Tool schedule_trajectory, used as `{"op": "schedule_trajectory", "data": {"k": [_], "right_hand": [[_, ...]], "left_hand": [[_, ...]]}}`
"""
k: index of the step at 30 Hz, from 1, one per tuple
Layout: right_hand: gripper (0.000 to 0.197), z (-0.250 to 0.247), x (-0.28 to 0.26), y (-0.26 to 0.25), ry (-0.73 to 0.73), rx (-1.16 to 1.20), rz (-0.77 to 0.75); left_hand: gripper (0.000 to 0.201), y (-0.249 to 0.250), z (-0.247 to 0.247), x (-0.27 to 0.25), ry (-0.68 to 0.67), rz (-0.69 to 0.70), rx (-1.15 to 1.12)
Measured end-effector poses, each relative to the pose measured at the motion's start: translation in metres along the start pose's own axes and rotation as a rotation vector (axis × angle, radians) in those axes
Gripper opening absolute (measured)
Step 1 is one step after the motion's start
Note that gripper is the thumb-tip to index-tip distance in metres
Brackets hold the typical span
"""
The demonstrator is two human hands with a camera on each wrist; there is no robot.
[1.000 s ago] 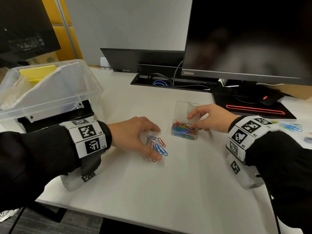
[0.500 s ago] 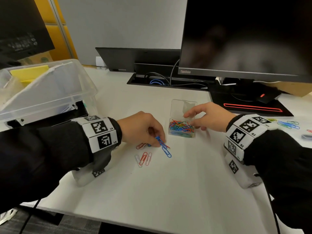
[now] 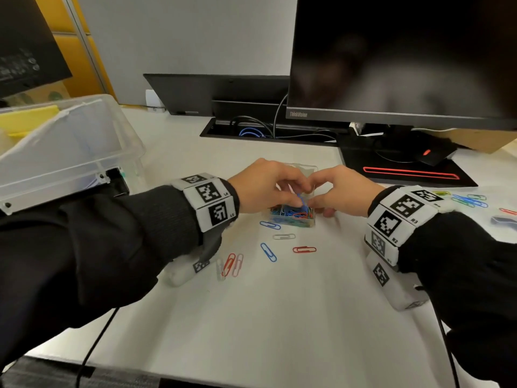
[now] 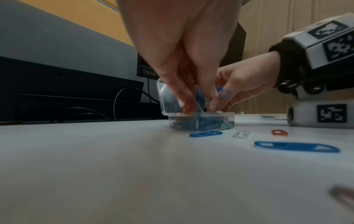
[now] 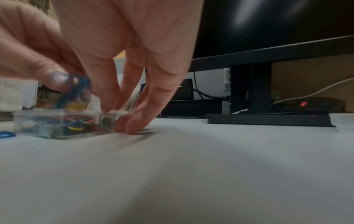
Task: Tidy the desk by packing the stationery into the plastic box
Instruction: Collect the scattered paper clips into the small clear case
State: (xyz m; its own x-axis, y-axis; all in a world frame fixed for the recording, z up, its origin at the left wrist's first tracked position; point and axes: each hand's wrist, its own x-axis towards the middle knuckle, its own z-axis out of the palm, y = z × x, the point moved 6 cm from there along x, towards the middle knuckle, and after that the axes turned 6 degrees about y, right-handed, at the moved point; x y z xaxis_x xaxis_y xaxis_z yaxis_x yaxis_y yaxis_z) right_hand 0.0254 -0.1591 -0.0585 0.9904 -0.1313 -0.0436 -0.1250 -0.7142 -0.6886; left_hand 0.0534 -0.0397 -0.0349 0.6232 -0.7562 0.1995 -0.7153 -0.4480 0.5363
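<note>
The left hand (image 3: 263, 186) is pinching blue clips (image 4: 200, 94) over the small case (image 3: 292, 217) at mid-worktop (image 3: 279, 317), its grip clamped on them just above the colored clips inside. The right hand (image 3: 344, 191) is steadying the case from its right side, fingertips (image 5: 132, 127) touching the worktop beside the case wall; whether its grip is clamped on anything, I cannot tell. Loose clips (image 3: 268, 252) are lying just in front of the case, more clips (image 3: 470, 200) are sitting far right, and the plastic box (image 3: 70, 152) is standing well apart at the left.
</note>
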Motion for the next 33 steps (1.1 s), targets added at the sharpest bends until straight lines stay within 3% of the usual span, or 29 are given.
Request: {"op": "schedule_trajectory", "data": {"k": [5, 12, 17, 24, 30, 33], "right_hand": [[0.026, 0.001, 0.001, 0.003, 0.015, 0.021, 0.017], [0.014, 0.002, 0.001, 0.003, 0.013, 0.021, 0.03], [0.023, 0.002, 0.001, 0.003, -0.017, -0.025, 0.019], [0.015, -0.003, 0.002, 0.003, 0.068, -0.111, -0.021], [0.021, -0.005, 0.005, 0.011, 0.123, -0.048, 0.105], [0.037, -0.006, 0.005, 0.013, 0.12, -0.025, 0.12]], "left_hand": [[0.019, -0.012, -0.016, -0.009, 0.155, -0.096, 0.039], [0.023, -0.036, -0.005, -0.034, -0.095, -0.203, 0.208], [0.016, -0.027, 0.001, -0.036, -0.169, -0.142, 0.162], [0.021, -0.014, 0.014, -0.037, -0.24, -0.101, 0.084], [0.02, -0.004, 0.017, -0.038, -0.265, -0.032, 0.045], [0.026, 0.009, 0.02, -0.04, -0.273, 0.079, 0.017]]}}
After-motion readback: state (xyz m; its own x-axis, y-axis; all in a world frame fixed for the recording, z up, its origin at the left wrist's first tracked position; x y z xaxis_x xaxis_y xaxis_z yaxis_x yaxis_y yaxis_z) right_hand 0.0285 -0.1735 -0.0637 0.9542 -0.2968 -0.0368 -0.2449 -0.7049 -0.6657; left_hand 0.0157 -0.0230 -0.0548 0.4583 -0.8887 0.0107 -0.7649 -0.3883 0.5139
